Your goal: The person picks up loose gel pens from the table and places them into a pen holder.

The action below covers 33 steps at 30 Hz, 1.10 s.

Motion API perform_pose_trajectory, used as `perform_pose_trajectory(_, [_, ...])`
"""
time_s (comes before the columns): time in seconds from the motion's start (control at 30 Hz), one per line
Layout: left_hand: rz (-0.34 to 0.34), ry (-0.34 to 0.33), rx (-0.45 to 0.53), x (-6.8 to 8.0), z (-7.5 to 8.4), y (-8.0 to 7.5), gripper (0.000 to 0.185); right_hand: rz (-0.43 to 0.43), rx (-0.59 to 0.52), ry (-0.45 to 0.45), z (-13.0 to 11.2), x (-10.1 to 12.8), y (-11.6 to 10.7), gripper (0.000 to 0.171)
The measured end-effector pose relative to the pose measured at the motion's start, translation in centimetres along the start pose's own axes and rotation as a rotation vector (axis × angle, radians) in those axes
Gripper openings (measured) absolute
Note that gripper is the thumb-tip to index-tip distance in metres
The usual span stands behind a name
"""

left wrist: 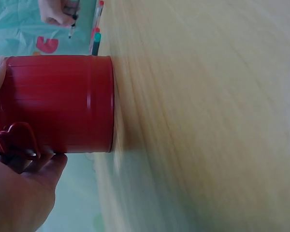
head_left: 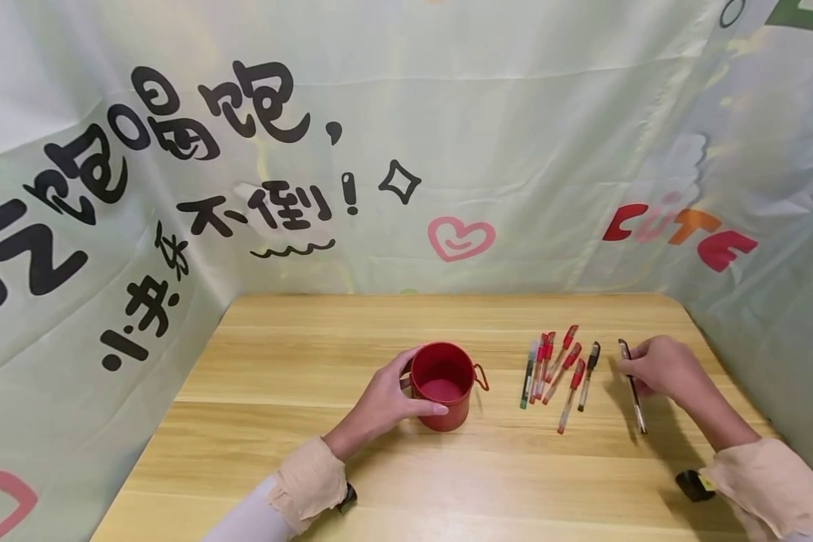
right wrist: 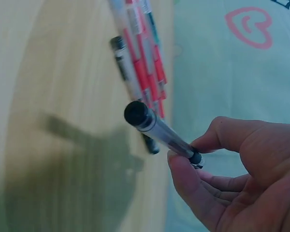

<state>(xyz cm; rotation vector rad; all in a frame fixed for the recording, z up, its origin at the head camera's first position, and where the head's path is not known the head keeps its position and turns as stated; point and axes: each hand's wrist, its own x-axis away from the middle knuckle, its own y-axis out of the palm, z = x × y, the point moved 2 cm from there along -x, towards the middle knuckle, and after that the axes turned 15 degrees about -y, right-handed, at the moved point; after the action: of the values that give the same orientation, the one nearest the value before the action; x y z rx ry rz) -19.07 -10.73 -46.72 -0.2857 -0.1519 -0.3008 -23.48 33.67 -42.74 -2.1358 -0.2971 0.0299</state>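
Left hand [head_left: 386,403] curls thumb and fingers round the smooth red metal cup [head_left: 443,385] — cylindrical, small side handle, upright midway along the wooden tabletop [head_left: 298,452] — while the right hand [head_left: 660,369], near the right edge, pinches a slim clear-barrelled black pen [head_left: 632,385] beside the loose row of red-capped pens [head_left: 555,373].

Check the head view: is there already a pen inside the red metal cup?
No, the red metal cup gripped by the left hand shows only its bare red bottom, nothing inside.
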Motion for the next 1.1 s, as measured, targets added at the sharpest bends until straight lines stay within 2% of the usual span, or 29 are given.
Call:
perform_pose_trajectory(0.1, [0.002,-0.005,-0.004,-0.1,-0.1,0.1,0.095,0.022,-0.001,-0.018,-0.9,0.0,-0.3,0.031])
perform_pose_trajectory(0.33, [-0.005,0.004,-0.009,-0.1,0.1,0.2,0.094,0.101,-0.039,-0.059,-3.1,0.0,-0.6,0.053])
perform_pose_trajectory(0.47, [0.0,-0.011,-0.005,0.0,0.1,0.2,0.096,0.144,-0.073,-0.114,-4.8,0.2,-0.8,0.052])
perform_pose_trajectory(0.8, [0.007,-0.035,0.012,0.2,0.0,0.2,0.096,0.273,-0.022,-0.247,-9.7,1.0,-0.5,0.05])
perform_pose_trajectory(0.93, [0.012,-0.046,0.023,0.3,0.0,0.3,0.096,0.346,-0.048,-0.3,-11.6,1.1,-0.2,0.047])
perform_pose_trajectory(1.1, [0.015,-0.057,0.042,0.4,0.0,0.4,0.095,0.394,-0.102,-0.362,-13.9,1.0,0.1,0.045])
